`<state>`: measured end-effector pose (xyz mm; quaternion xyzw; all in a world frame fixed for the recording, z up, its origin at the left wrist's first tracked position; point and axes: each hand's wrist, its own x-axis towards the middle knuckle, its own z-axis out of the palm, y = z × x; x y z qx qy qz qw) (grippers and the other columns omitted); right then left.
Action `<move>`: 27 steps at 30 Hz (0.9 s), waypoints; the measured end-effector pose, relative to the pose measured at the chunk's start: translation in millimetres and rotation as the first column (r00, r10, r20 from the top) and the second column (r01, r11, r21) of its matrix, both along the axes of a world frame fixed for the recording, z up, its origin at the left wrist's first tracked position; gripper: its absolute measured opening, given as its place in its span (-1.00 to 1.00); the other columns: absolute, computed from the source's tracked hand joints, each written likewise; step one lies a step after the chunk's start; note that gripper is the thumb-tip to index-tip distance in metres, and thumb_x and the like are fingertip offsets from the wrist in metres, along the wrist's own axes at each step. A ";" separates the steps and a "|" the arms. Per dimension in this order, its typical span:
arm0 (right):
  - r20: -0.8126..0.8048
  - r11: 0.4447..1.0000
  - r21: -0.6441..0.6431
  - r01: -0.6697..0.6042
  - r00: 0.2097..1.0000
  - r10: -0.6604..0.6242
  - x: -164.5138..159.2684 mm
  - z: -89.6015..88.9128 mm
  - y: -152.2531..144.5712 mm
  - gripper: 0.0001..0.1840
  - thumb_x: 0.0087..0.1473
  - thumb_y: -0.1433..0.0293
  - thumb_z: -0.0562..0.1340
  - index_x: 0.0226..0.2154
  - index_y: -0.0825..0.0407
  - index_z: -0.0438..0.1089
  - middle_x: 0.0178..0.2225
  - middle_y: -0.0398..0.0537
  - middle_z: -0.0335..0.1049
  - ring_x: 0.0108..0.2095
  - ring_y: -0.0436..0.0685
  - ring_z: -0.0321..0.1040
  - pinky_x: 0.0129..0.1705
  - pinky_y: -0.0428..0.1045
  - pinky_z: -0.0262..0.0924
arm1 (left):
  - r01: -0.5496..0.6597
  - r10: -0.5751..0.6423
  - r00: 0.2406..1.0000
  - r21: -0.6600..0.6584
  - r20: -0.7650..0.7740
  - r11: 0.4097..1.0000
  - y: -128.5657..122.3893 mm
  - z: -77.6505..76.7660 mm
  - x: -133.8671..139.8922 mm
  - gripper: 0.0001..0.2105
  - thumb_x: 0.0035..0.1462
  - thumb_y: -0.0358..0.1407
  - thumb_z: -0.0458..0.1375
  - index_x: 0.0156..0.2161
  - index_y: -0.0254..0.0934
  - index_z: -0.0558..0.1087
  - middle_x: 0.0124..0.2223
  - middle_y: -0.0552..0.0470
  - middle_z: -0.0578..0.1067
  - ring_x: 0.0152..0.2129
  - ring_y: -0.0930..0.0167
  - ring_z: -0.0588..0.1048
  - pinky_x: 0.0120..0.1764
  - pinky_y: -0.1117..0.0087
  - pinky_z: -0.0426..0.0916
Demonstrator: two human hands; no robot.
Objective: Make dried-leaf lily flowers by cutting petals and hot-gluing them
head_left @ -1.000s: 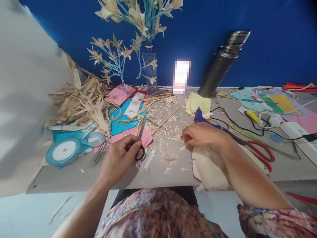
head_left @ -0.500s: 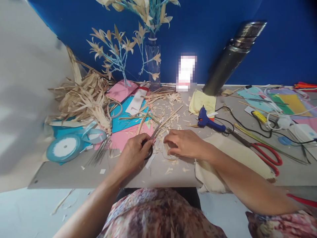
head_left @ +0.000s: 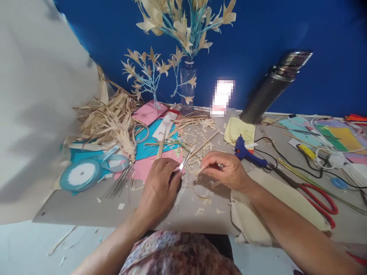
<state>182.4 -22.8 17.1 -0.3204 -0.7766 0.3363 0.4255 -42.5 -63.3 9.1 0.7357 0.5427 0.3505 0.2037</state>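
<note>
My left hand [head_left: 160,187] is closed around a pair of scissors [head_left: 186,160], their metal blades pointing up and away and the handles mostly hidden by my fingers. To its right, my right hand [head_left: 222,170] pinches a small pale piece of husk [head_left: 198,172] just above the table. Many small husk scraps [head_left: 205,141] lie beyond both hands. Left of my left hand are pink paper [head_left: 143,170], a bundle of thin wires [head_left: 122,183] and a roll of blue ribbon [head_left: 82,173].
Dried husks [head_left: 111,118] pile up at the back left. A clear bottle [head_left: 187,86] holds husk flowers [head_left: 183,28]; a dark flask [head_left: 268,89] leans against the blue wall. On the right lie a blue glue gun [head_left: 249,152], red-handled scissors [head_left: 318,198], cloth [head_left: 275,198] and cables.
The camera view has shifted, so the scene sits lower and further right. My right hand has lifted slightly, with the husk piece now visible at its fingertips. The scissors stay in my left hand.
</note>
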 end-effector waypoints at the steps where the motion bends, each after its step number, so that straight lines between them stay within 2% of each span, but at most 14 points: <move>1: -0.019 1.000 0.030 0.007 1.000 -0.006 -0.8 0.1 -1.0 -0.87 0.14 0.36 0.33 -0.41 0.04 0.49 -0.41 -0.03 0.49 -0.45 0.02 0.36 -0.45 -0.09 0.19 | 0.017 -0.017 1.000 0.023 0.009 1.000 -2.8 4.3 3.4 -0.85 0.20 -0.28 0.13 -0.19 -0.27 0.49 -0.13 -0.13 0.51 -0.12 0.22 0.43 -0.03 0.19 0.29; 3: -0.046 0.998 0.069 0.012 0.999 -0.009 -2.1 0.4 -3.2 -0.91 0.14 0.40 0.32 -0.40 0.03 0.50 -0.38 -0.01 0.49 -0.42 0.03 0.39 -0.47 -0.10 0.20 | 0.094 -0.086 0.991 -0.071 0.105 0.993 -6.6 12.1 11.6 -0.79 0.13 -0.23 0.22 -0.15 -0.28 0.49 -0.13 -0.12 0.52 -0.17 0.25 0.45 -0.09 0.23 0.33; 5: -0.072 0.998 0.067 -0.007 0.997 0.012 -2.7 1.1 -5.1 -0.93 0.14 0.43 0.33 -0.39 0.02 0.52 -0.35 -0.01 0.49 -0.39 0.03 0.40 -0.45 -0.10 0.22 | 0.185 -0.110 0.956 -0.269 0.271 0.945 -7.0 17.0 19.8 -0.68 0.08 -0.17 0.27 -0.08 -0.28 0.48 -0.15 -0.10 0.54 -0.28 0.31 0.47 -0.19 0.29 0.36; 7: -0.101 0.999 0.030 -0.045 0.994 0.048 -2.3 2.0 -6.0 -0.92 0.13 0.45 0.33 -0.40 0.01 0.52 -0.32 -0.02 0.47 -0.36 0.03 0.40 -0.41 -0.10 0.25 | 0.338 -0.092 0.867 -0.444 0.489 0.830 -4.7 18.6 25.8 -0.69 0.12 -0.12 0.23 -0.12 -0.30 0.49 -0.23 -0.07 0.56 -0.37 0.36 0.47 -0.29 0.34 0.36; 9: -0.126 0.996 -0.041 -0.079 0.989 0.073 -0.4 3.2 -5.7 -0.94 0.11 0.46 0.33 -0.40 0.02 0.52 -0.30 -0.04 0.46 -0.37 0.01 0.38 -0.39 -0.10 0.23 | 0.470 -0.032 0.759 -0.514 0.651 0.718 -1.4 18.0 29.2 -0.72 0.16 -0.10 0.19 -0.25 -0.33 0.50 -0.35 -0.05 0.55 -0.46 0.40 0.46 -0.36 0.38 0.35; 10: -0.141 0.992 -0.099 -0.081 0.988 0.066 1.0 3.9 -5.3 -0.97 0.11 0.45 0.33 -0.37 0.02 0.52 -0.29 -0.05 0.45 -0.39 -0.01 0.35 -0.40 -0.11 0.21 | 0.492 0.005 0.723 -0.520 0.691 0.698 0.0 17.4 30.2 -0.73 0.15 -0.11 0.20 -0.32 -0.33 0.48 -0.40 -0.02 0.54 -0.50 0.43 0.44 -0.39 0.40 0.33; 12: -0.158 0.961 -0.268 -0.071 0.987 0.029 4.2 5.5 -4.3 -0.92 0.09 0.41 0.34 -0.29 0.02 0.50 -0.34 -0.10 0.41 -0.46 -0.04 0.26 -0.45 -0.12 0.13 | 0.446 0.070 0.707 -0.521 0.703 0.728 1.9 16.1 31.6 -0.75 0.11 -0.16 0.25 -0.41 -0.34 0.46 -0.49 0.03 0.50 -0.56 0.48 0.39 -0.41 0.44 0.29; 14: -0.152 0.889 -0.446 -0.101 0.988 0.036 6.3 6.8 -3.9 -0.81 0.08 0.35 0.35 -0.22 0.03 0.46 -0.43 -0.17 0.34 -0.51 -0.05 0.16 -0.49 -0.13 0.06 | 0.347 0.132 0.718 -0.515 0.684 0.784 2.6 14.2 33.0 -0.78 0.08 -0.21 0.29 -0.45 -0.35 0.48 -0.55 0.08 0.46 -0.59 0.52 0.34 -0.44 0.48 0.23; 16: -0.151 0.816 -0.555 -0.161 0.984 0.091 6.1 7.3 -4.3 -0.75 0.05 0.28 0.36 -0.23 0.06 0.44 -0.50 -0.20 0.27 -0.52 -0.06 0.13 -0.51 -0.14 0.02 | 0.280 0.178 0.722 -0.517 0.669 0.809 2.4 11.0 34.4 -0.78 0.06 -0.22 0.30 -0.47 -0.35 0.49 -0.58 0.11 0.42 -0.60 0.55 0.30 -0.48 0.50 0.17; 18: -0.155 0.786 -0.594 -0.172 0.983 0.098 3.3 6.7 -5.6 -0.73 0.03 0.23 0.37 -0.30 0.08 0.43 -0.50 -0.19 0.28 -0.52 -0.06 0.13 -0.50 -0.13 0.02 | 0.263 0.198 0.718 -0.524 0.667 0.810 1.7 6.8 35.4 -0.77 0.03 -0.21 0.32 -0.49 -0.35 0.50 -0.59 0.12 0.40 -0.61 0.56 0.28 -0.49 0.51 0.14; 21: -0.139 0.794 -0.599 -0.106 0.990 0.027 -2.2 4.9 -7.7 -0.73 0.06 0.21 0.35 -0.40 0.09 0.42 -0.49 -0.16 0.31 -0.51 -0.05 0.17 -0.48 -0.12 0.06 | 0.271 0.189 0.728 -0.529 0.660 0.804 0.4 2.9 35.4 -0.78 0.03 -0.20 0.32 -0.47 -0.34 0.51 -0.56 0.11 0.42 -0.59 0.54 0.30 -0.48 0.50 0.16; 24: -0.087 0.797 -0.602 -0.051 0.996 -0.002 -4.7 4.0 -8.2 -0.70 0.05 0.18 0.35 -0.43 0.10 0.45 -0.51 -0.14 0.34 -0.52 -0.04 0.19 -0.47 -0.11 0.08 | 0.261 0.183 0.735 -0.522 0.653 0.812 -0.1 5.7 33.9 -0.80 0.03 -0.20 0.31 -0.40 -0.32 0.51 -0.49 0.08 0.47 -0.55 0.51 0.35 -0.43 0.47 0.23; 27: -0.043 0.782 -0.623 -0.023 0.999 -0.004 -4.1 3.7 -7.3 -0.67 0.00 0.15 0.38 -0.45 0.10 0.47 -0.55 -0.15 0.34 -0.55 -0.04 0.17 -0.52 -0.10 0.05 | 0.240 0.174 0.746 -0.503 0.643 0.830 0.5 11.6 32.8 -0.81 0.00 -0.22 0.33 -0.43 -0.33 0.50 -0.50 0.09 0.45 -0.55 0.51 0.34 -0.44 0.49 0.22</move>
